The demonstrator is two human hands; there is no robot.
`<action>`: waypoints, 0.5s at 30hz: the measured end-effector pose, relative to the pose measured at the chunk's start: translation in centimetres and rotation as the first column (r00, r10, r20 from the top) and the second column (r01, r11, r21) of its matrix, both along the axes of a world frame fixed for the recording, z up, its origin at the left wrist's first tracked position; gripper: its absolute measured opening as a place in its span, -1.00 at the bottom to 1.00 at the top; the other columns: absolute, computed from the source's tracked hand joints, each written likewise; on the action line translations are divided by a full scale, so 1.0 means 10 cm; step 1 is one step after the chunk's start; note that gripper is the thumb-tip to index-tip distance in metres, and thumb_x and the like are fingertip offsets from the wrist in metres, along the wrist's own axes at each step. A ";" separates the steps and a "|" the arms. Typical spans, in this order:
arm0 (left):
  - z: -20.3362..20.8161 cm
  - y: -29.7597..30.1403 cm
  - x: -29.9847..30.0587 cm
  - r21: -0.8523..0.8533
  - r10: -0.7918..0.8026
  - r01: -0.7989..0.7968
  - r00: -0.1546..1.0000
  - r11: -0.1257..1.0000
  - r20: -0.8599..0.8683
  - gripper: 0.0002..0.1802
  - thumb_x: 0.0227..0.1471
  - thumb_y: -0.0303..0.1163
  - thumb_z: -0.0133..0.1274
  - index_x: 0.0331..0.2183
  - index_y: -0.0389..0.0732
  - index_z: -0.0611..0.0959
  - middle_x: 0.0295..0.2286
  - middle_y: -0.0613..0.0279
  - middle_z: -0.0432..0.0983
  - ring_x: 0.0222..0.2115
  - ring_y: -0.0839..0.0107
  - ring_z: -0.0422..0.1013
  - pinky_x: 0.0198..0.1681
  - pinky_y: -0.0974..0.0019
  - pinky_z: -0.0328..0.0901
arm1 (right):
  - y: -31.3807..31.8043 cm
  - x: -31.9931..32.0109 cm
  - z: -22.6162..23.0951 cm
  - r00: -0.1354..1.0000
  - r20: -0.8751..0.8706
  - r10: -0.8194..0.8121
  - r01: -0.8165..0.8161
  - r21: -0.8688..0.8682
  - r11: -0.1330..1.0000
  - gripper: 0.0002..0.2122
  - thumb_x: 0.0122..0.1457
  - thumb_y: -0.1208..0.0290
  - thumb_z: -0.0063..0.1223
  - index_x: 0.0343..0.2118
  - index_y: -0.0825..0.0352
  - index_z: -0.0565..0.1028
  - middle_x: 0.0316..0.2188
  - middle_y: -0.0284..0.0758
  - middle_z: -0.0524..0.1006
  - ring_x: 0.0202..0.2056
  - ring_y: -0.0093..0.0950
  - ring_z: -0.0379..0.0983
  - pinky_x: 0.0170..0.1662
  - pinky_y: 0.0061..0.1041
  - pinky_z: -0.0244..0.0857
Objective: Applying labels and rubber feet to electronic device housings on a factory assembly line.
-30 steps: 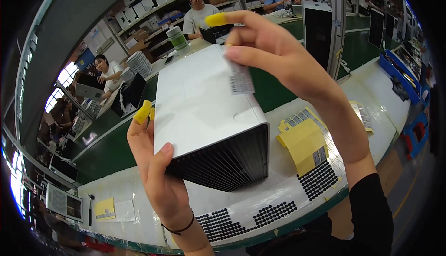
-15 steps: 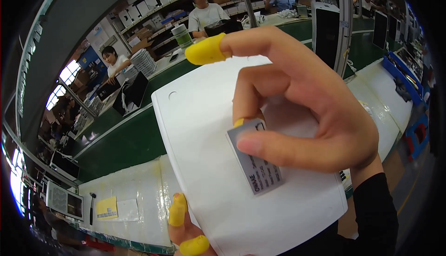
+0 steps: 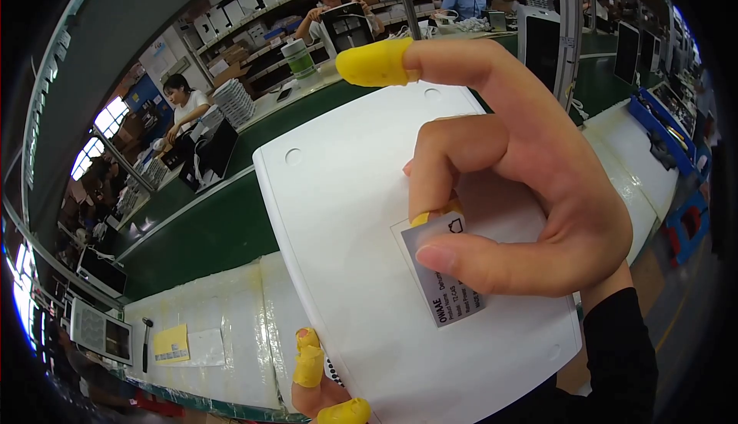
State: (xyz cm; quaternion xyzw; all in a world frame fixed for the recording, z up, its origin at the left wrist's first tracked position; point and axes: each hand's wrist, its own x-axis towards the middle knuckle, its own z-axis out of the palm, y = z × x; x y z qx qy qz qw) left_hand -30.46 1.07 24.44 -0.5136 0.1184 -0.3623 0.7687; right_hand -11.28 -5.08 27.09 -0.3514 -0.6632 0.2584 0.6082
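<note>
A white, box-like plastic casing (image 3: 338,209) with rounded edges is tilted up before me. At its lower left edge my left hand (image 3: 314,389) grips it, yellow covers on the fingertips; the rest of that hand is hidden. My right hand (image 3: 530,201) pinches a silver-grey printed label (image 3: 453,305) between thumb and a bent, yellow-covered finger, while the index finger arches above. The label lies over or just above the casing's face, overlapping a thin rectangular outline (image 3: 398,228); whether it touches I cannot tell. Small round marks show near the casing's corners.
Below lies a film-wrapped white worktop (image 3: 238,316) with a yellow sheet (image 3: 171,343) and a black-handled tool (image 3: 146,343). Beyond runs a green conveyor (image 3: 200,232). Across it people handle black units. A blue bin (image 3: 665,128) stands at right, near a metal post (image 3: 569,39).
My right hand and the label have shifted slightly right, and the rectangular outline now shows beside the label. The left hand has moved slightly down and right. Across the conveyor, a person has raised a black unit.
</note>
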 end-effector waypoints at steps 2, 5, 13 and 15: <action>-0.09 0.01 0.03 -0.112 -0.057 0.059 0.998 0.992 0.021 -0.47 0.14 -0.31 -0.08 0.02 -0.14 0.03 -0.12 -0.15 0.08 -0.24 -0.06 0.43 -0.32 0.35 0.55 | 0.02 0.02 -0.03 0.998 0.052 -0.030 0.028 0.041 0.999 -0.22 -0.13 0.70 0.09 0.19 0.47 -0.04 -0.58 -0.34 0.42 -0.49 -0.61 0.34 -0.30 -0.61 0.21; -0.24 0.01 0.05 -0.276 -0.131 0.143 0.989 0.950 0.061 -0.47 0.14 -0.32 -0.08 0.02 -0.15 0.03 -0.13 -0.13 0.07 -0.25 -0.06 0.43 -0.34 0.33 0.56 | 0.01 0.02 -0.04 0.997 0.076 -0.024 0.021 0.046 0.999 -0.24 -0.10 0.70 0.07 0.20 0.47 -0.04 -0.58 -0.35 0.42 -0.49 -0.62 0.34 -0.33 -0.62 0.20; -0.24 -0.04 0.06 -0.615 -0.265 0.285 0.956 0.735 0.127 -0.46 0.13 -0.32 -0.07 0.03 -0.21 0.06 -0.11 -0.05 0.01 -0.30 -0.04 0.43 -0.40 0.33 0.57 | 0.02 0.10 -0.05 0.980 0.187 0.062 -0.077 0.074 0.994 -0.28 -0.04 0.68 0.04 0.20 0.48 -0.04 -0.59 -0.36 0.41 -0.51 -0.63 0.36 -0.39 -0.66 0.18; -0.05 0.01 0.06 -0.072 -0.072 0.074 0.997 0.995 0.031 -0.45 0.13 -0.30 -0.06 0.01 -0.23 0.05 -0.13 -0.12 0.06 -0.30 -0.10 0.44 -0.43 0.27 0.58 | 0.02 0.08 -0.03 0.979 0.191 0.069 -0.084 0.075 0.994 -0.29 -0.04 0.68 0.04 0.19 0.50 -0.03 -0.59 -0.36 0.41 -0.52 -0.63 0.35 -0.40 -0.66 0.18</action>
